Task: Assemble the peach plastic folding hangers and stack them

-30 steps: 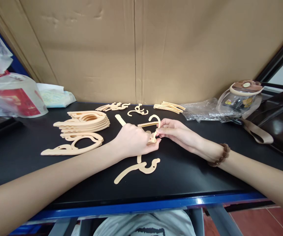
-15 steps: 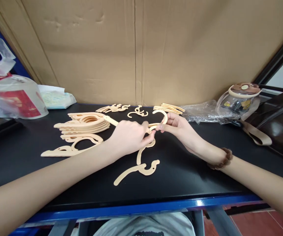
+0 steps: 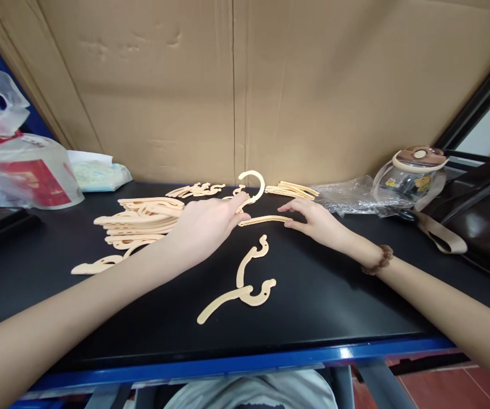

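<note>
My left hand [image 3: 213, 227] is closed round a beige plastic hanger hook [image 3: 262, 184], whose curved top rises past the fingertips; its lower end is hidden by the fingers. Thumb and forefinger of my right hand [image 3: 313, 218] pinch the right end of a slim beige hanger strip [image 3: 266, 220]. That strip lies level just right of my left fingertips, apart from the hook. Nearer the table's front are two jointed hanger pieces, a smaller one [image 3: 241, 267] and a larger one [image 3: 223, 301]. Left of my left hand sits a stack of folded beige hangers [image 3: 142, 218], partly covered by my forearm.
Along the back lie loose hook-ended pieces [image 3: 197, 189], a pile of strips [image 3: 291, 189] and crumpled clear plastic [image 3: 347, 196]. A clear bottle [image 3: 413, 176] and dark bag [image 3: 483, 210] stand right. A plastic bag [image 3: 27, 165] and tissue pack [image 3: 100, 170] stand left.
My hands have moved apart. The hook has shifted left and away from me in my left hand, and the strip now shows separately at my right fingertips.
</note>
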`<state>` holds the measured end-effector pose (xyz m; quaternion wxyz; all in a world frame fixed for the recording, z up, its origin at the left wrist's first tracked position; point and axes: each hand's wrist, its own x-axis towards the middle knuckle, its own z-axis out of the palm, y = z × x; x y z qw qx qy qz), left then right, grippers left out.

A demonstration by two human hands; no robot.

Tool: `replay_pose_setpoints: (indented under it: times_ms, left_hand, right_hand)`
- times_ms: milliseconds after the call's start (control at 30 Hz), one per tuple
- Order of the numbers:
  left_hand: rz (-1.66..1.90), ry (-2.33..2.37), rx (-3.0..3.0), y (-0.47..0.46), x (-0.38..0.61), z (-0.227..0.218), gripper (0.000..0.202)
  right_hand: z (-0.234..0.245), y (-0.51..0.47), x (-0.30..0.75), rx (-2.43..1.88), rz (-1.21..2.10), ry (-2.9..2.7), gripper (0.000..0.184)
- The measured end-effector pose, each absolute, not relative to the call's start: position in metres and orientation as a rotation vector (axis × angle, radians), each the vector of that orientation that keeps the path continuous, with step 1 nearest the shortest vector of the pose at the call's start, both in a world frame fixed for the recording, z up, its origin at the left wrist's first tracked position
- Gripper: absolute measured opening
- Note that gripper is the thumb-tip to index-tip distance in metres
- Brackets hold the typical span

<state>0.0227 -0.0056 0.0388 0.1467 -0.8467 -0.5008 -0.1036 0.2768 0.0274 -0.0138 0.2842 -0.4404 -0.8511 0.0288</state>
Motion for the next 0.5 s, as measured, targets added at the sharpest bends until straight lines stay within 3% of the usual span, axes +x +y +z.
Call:
replay_pose_setpoints:
  times_ms: [500]
  left_hand:
    - [-0.643, -1.504, -2.633, 0.0018, 0.014, 0.0329, 0.03]
  right_hand:
    - [-0.0084, 0.0297, 0.2793, -1.22, 0.292, -2.135, 0.019]
